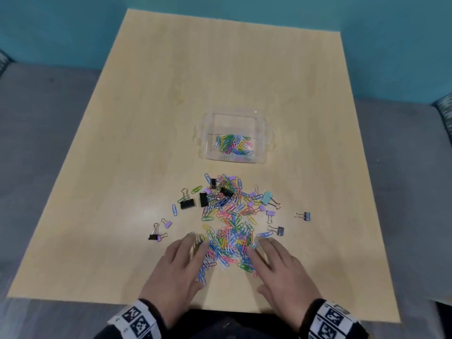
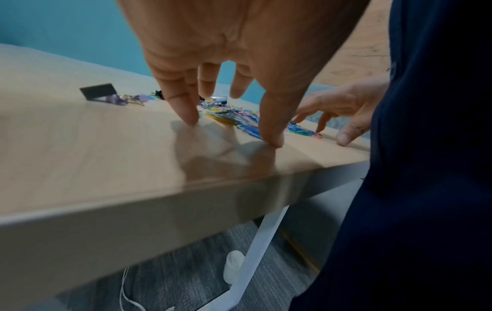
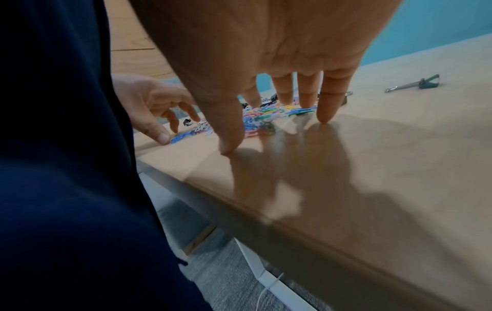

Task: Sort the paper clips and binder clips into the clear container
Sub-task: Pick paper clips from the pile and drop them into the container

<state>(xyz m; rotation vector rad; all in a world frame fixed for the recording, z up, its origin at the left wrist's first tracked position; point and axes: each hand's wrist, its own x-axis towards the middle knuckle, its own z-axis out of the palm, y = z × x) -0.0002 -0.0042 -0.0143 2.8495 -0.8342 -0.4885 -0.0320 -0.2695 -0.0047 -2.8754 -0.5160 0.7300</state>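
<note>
A heap of coloured paper clips [image 1: 227, 223] lies on the wooden table [image 1: 146, 118], mixed with black binder clips [image 1: 187, 203], a teal one [image 1: 267, 197] and small purple ones [image 1: 167, 224]. Behind it stands the clear container [image 1: 234, 115], with coloured paper clips [image 1: 232, 145] in its bottom. My left hand [image 1: 195, 259] [image 2: 233, 132] and right hand [image 1: 259, 263] [image 3: 277, 134] are spread, fingertips down on the table. They flank the near end of the heap, touching its edges, and neither holds anything.
Stray binder clips lie apart from the heap: a dark one [image 1: 305, 215] to the right, a black and purple pair [image 1: 155, 236] to the left. The table's near edge [image 1: 220, 307] is just behind my wrists. Grey floor surrounds the table.
</note>
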